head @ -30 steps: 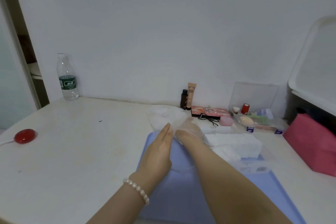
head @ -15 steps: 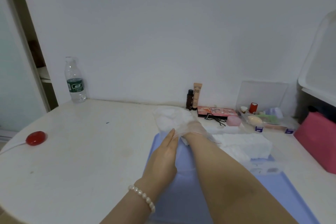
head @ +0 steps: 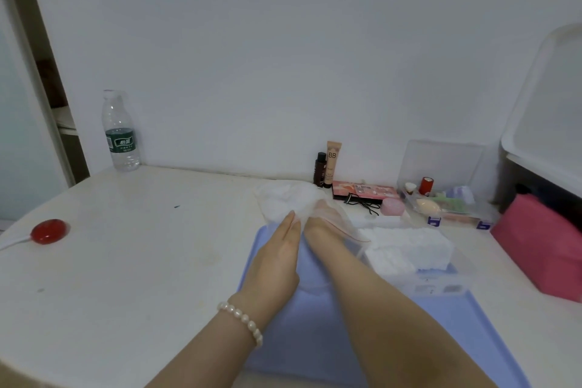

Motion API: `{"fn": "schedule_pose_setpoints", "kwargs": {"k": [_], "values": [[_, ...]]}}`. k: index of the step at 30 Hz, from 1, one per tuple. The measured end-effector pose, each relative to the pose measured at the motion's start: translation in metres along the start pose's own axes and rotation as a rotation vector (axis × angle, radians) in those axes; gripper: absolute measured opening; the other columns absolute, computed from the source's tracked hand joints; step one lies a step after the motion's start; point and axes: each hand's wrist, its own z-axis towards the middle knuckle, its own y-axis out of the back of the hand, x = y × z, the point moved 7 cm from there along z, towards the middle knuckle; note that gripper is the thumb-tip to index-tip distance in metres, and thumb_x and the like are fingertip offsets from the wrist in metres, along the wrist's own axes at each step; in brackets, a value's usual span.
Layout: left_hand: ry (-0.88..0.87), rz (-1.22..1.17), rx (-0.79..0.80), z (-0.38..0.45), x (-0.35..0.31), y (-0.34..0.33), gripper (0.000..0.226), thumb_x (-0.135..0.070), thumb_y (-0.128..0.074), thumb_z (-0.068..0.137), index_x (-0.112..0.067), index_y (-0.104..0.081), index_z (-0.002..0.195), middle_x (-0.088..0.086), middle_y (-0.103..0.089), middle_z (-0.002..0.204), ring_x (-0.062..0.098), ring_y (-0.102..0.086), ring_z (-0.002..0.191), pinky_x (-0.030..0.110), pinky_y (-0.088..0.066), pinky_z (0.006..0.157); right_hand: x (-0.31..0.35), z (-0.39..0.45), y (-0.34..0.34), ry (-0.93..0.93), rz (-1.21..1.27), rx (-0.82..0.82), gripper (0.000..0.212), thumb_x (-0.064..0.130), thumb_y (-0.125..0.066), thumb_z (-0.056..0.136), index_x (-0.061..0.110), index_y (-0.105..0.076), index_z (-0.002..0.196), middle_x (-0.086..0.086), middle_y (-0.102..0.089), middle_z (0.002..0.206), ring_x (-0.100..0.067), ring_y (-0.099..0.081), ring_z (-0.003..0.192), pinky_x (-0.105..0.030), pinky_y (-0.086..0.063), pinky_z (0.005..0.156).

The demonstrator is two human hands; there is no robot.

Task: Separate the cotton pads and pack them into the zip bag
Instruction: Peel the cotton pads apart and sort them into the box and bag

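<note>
A clear zip bag (head: 280, 198) with white cotton pads inside lies at the far edge of the blue mat (head: 315, 340). My right hand (head: 324, 224) reaches through the bag's mouth. Its fingers show only dimly through the plastic, so its hold is unclear. My left hand (head: 277, 255), with a pearl bracelet on the wrist, lies with straight fingers alongside, fingertips touching the bag's opening. A stack of white cotton pads (head: 406, 249) sits in an open clear wrapper just right of my right forearm.
A water bottle (head: 120, 132) stands at the back left and a red round object (head: 48, 231) lies at the left table edge. Cosmetics (head: 329, 164), a palette (head: 362, 190) and a clear box (head: 441, 195) line the wall. A pink pouch (head: 541, 239) lies far right.
The view has shifted a little. Both hands stay at the bag, the right one still inside it and the left fingertips at its mouth.
</note>
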Motion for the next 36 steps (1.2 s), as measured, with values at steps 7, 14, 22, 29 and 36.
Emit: {"fn": "schedule_pose_setpoints", "kwargs": {"k": [7,14,22,29,36], "values": [[0.072,0.025,-0.042,0.008,0.007,0.017,0.071,0.006,-0.038,0.089,-0.017,-0.012,0.150,-0.009,-0.003,0.157,0.017,-0.028,0.140,0.026,-0.023,0.114,0.016,-0.059,0.028,0.201,-0.165,-0.181,0.021,0.016,-0.038,0.096,0.014,-0.056,0.106,-0.004,-0.063,0.106,-0.022,-0.059,0.099,-0.024,-0.032,0.068],[0.067,0.125,-0.107,-0.001,0.009,0.025,0.067,-0.004,-0.045,0.087,-0.027,-0.026,0.147,-0.010,-0.010,0.157,0.014,-0.029,0.139,0.029,-0.039,0.100,-0.016,-0.081,0.016,0.207,-0.187,0.033,0.023,0.026,-0.035,0.096,0.015,-0.053,0.103,-0.007,-0.064,0.105,-0.026,-0.058,0.094,-0.028,-0.032,0.060],[-0.206,0.122,-0.329,-0.036,0.000,0.038,0.033,-0.017,-0.044,0.079,-0.006,-0.071,0.093,0.009,-0.059,0.087,0.015,-0.046,0.079,0.023,-0.042,0.067,-0.030,-0.075,0.022,0.138,0.189,0.023,0.042,0.038,-0.045,0.094,0.018,-0.048,0.130,-0.005,-0.057,0.129,-0.023,-0.052,0.117,-0.027,-0.037,0.086],[-0.279,0.080,-0.167,-0.051,-0.016,0.009,0.025,-0.015,-0.045,0.077,-0.014,-0.066,0.089,0.001,-0.058,0.080,0.011,-0.051,0.074,0.023,-0.043,0.062,-0.043,-0.094,0.021,0.088,0.445,0.141,0.063,0.038,-0.073,0.077,0.021,-0.038,0.127,-0.008,-0.057,0.113,-0.027,-0.062,0.070,-0.025,-0.050,0.047],[-0.195,-0.007,-0.128,-0.056,-0.012,-0.011,0.021,-0.021,-0.044,0.077,-0.013,-0.064,0.079,-0.004,-0.058,0.077,0.008,-0.050,0.068,0.028,-0.045,0.059,-0.059,-0.109,0.032,0.122,0.581,0.189,0.021,-0.009,-0.058,0.078,0.011,-0.054,0.083,-0.019,-0.057,0.084,-0.034,-0.065,0.054,-0.036,-0.056,0.050]]}}
